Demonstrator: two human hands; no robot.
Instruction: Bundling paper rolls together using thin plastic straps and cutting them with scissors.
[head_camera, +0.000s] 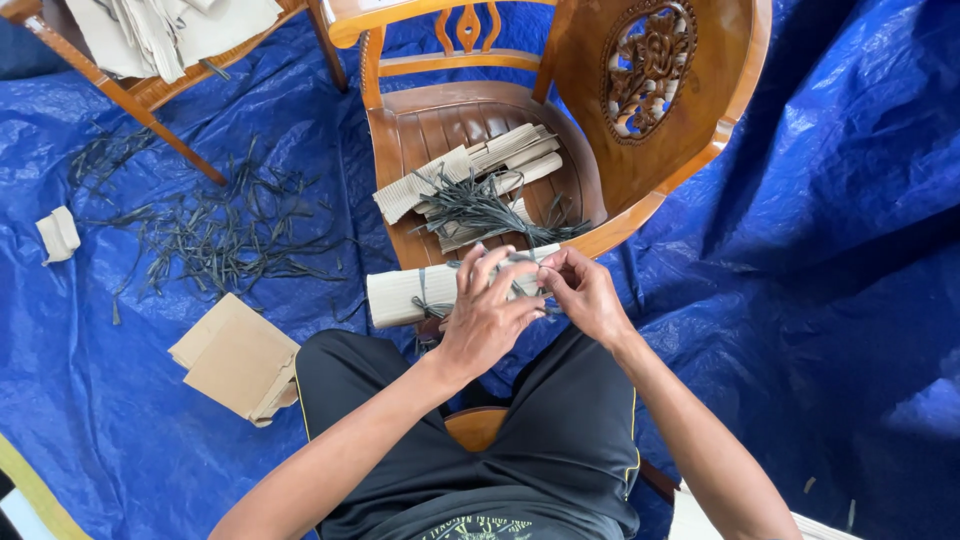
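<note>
Blue tarp (820, 200), carved brown chair (640, 110), beige ribbed bundle (400, 295), dark green strips (220, 235), black shorts (560, 440)

The left hand (487, 318) and right hand (583, 293) cover the right end of the pale, strap-tied bundle of folded paper (410, 294), hiding the knot.

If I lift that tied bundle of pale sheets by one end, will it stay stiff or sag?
The bundle would probably hold fairly stiff, since its stacked sheets are cinched by a dark strap. It looks light. Both hands, left and right, grip it, so slipping seems unlikely.
</note>
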